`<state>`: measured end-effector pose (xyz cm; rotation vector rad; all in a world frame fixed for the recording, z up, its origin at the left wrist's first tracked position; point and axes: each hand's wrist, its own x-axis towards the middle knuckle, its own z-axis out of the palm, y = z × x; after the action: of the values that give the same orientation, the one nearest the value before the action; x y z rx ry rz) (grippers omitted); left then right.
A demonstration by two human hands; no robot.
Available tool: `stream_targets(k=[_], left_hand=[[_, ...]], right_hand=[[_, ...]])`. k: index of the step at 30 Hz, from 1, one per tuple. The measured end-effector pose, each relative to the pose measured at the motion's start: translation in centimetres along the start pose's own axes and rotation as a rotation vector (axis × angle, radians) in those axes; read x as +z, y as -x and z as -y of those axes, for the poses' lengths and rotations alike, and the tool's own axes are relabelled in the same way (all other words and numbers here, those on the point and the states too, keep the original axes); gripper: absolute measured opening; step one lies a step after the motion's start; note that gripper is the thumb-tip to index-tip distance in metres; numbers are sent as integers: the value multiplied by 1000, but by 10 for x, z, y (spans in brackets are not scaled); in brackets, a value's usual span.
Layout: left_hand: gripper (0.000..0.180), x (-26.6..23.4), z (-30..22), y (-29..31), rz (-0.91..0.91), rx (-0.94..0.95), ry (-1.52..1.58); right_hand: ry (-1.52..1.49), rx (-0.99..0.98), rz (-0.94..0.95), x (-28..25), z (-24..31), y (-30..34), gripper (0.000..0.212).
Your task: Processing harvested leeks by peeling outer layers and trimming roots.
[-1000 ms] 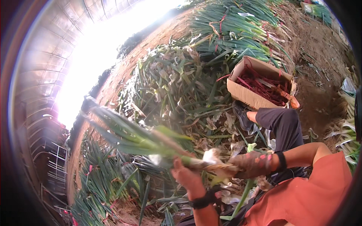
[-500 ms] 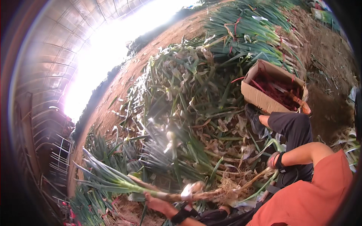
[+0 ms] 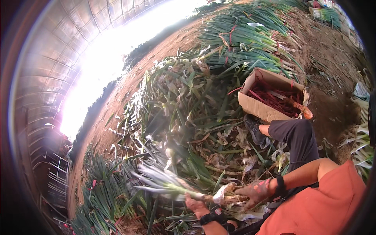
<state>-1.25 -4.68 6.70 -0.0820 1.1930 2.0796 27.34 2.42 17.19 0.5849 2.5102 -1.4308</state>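
Wrapping left fingers (image 3: 191,201) round a leek (image 3: 174,188) on the near side, curling right fingers (image 3: 244,191) over its root end, grip unclear.

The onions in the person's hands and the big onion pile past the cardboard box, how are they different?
The held onions are a small handful; the onion pile has many stalks. The held onions are in the left hand, with the right hand at their root end; the onion pile lies on the ground. The onion pile has red ties, but none show on the held onions. Both have green leaves and pale lower stalks.
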Motion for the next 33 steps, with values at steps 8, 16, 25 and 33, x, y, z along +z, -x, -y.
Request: stream_targets(k=[8,16,25,33], left_hand=[[43,-4,72,0,-84,-324,-140],[43,-38,69,-25,134,-556,191],[31,-5,59,-9,-32,-430,57],[31,-22,73,0,205,-457,5]], right_hand=[[-24,222,-83,3,-32,31,52],[-67,264,-211,7,-34,28,55],[-184,289,-231,-3,-26,29,57],[-846,237,-186,-4,-15,28,41]])
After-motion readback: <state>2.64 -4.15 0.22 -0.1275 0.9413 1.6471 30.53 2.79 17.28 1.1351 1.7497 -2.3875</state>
